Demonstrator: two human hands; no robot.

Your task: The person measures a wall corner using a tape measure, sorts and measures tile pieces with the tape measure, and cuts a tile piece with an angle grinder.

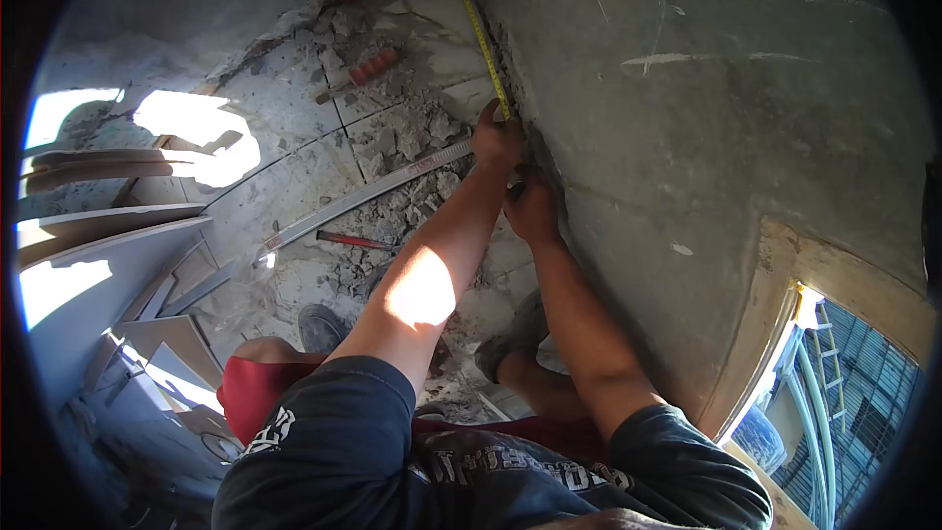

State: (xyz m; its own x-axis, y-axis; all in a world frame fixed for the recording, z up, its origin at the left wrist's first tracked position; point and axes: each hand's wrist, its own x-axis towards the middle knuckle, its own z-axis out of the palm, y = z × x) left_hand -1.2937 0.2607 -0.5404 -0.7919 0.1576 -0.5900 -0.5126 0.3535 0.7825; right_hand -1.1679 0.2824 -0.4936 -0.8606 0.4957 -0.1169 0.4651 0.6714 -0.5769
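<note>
A yellow tape measure runs out along the foot of the grey wall, from the far corner back to my left hand. My left fingers are closed on the near end of the tape's blade. Just behind it, close to the wall, my right hand is curled with a small dark thing at its fingers that I cannot make out. A long pale metal bar lies across the rubble, its far end reaching beside my left hand. On the floor left of my left forearm is a thin red stick-like tool.
Broken mortar rubble covers the tiles along the wall. A red ridged object lies beyond it. Boards and panels lean at the left. A wooden-framed opening is at the lower right, with pipes and a ladder outside.
</note>
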